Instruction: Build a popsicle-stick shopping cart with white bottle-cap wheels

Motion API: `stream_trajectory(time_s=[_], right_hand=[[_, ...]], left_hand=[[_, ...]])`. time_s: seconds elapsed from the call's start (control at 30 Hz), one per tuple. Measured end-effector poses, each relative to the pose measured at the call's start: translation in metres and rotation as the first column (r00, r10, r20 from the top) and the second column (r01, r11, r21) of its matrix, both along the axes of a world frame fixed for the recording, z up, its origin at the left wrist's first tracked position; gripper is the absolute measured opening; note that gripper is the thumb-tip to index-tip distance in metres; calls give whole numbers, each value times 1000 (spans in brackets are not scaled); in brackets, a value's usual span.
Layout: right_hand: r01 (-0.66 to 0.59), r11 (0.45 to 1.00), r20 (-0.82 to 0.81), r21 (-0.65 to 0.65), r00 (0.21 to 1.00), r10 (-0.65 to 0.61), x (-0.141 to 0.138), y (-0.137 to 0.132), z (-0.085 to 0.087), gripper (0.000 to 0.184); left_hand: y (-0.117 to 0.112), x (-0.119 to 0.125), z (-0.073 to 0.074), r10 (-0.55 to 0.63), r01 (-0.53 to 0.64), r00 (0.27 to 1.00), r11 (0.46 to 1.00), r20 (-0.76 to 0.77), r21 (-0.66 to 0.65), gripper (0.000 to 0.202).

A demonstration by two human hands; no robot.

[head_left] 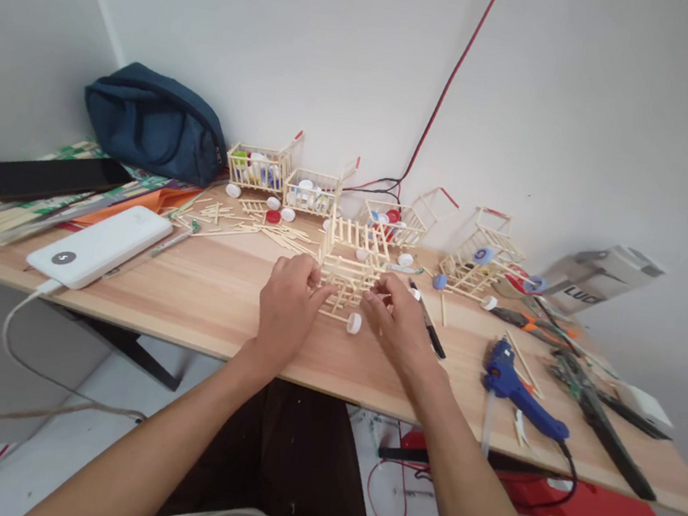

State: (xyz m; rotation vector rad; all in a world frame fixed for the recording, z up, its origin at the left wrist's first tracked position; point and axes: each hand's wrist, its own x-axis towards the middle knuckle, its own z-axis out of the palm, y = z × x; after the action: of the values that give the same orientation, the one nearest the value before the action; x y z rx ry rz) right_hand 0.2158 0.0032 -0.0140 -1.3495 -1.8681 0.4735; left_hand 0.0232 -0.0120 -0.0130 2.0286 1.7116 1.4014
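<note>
A small cart built of thin wooden sticks [352,268] stands on the wooden table [202,297] in front of me. One white bottle-cap wheel [353,323] shows at its near side. My left hand [289,302] grips the cart's left side, thumb and fingers bent against the sticks. At the right side, my right hand [398,314] has its thumb and fingers pinched on the frame. The fingertips partly cover the sticks. A black pen [435,330] lies just right of my right hand.
More stick carts [259,168] stand along the wall, some loaded with caps. Loose sticks [286,236] lie left of centre. A white power bank [101,246], dark phone [49,177] and blue bag [161,123] are at left. A blue glue gun [521,392] and pliers [532,323] lie at right.
</note>
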Motion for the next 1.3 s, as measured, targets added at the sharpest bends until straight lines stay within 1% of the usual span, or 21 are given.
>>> stream_trajectory(time_s=[0.07,0.13,0.23,0.3,0.4,0.43,0.5,0.57,0.6,0.67,0.77,0.93,1.03,1.17,1.3], right_hand=[[-2,1000,-6,0,1000,2,-1,0,1,8],[-5,1000,-18,-2,1000,5,-1,-1,2,9],[-3,1000,-29,-14,1000,2,-2,-1,3,10],[1,1000,-30,-26,1000,-2,-1,-1,2,11],[13,999,-41,-30,999,-14,2,-2,-1,14],[34,999,-52,-5,998,-34,3,-4,-2,17],[104,990,-77,93,992,-97,4,-9,-5,21],[164,965,-94,207,985,-147,1,-17,-5,18],[171,954,-89,246,984,-153,-2,-22,-5,15],[148,949,-51,280,989,-139,-11,-30,-4,12],[125,953,29,275,990,-138,-27,-37,-2,13],[197,951,141,238,962,-234,-45,-34,-3,12],[244,944,185,224,940,-287,-51,-30,-5,14],[272,938,193,216,929,-315,-53,-27,-8,14],[289,914,235,285,903,-359,-50,-26,-10,13]], left_hand=[[-1,0,3,21,-17,998,998,66,-53,26],[-2,0,5,14,-5,993,997,116,-77,28],[0,-1,5,-36,37,992,999,125,-11,36],[3,0,3,-64,60,991,998,118,37,37],[5,1,1,-82,80,985,997,152,21,40],[5,1,1,-83,83,982,996,168,7,41],[5,2,0,-76,79,978,997,195,-8,41],[5,2,0,-66,69,975,998,214,-8,42],[4,2,-1,-66,68,974,998,218,-4,42],[5,2,-3,-75,74,973,997,217,13,43],[6,2,-5,-94,87,975,995,201,43,39],[6,1,-4,-113,111,978,994,175,21,29],[5,0,-3,-82,83,986,997,147,1,28],[6,-1,-4,-42,42,995,999,94,-6,31],[7,-2,-6,-28,28,997,1000,67,-3,32]])
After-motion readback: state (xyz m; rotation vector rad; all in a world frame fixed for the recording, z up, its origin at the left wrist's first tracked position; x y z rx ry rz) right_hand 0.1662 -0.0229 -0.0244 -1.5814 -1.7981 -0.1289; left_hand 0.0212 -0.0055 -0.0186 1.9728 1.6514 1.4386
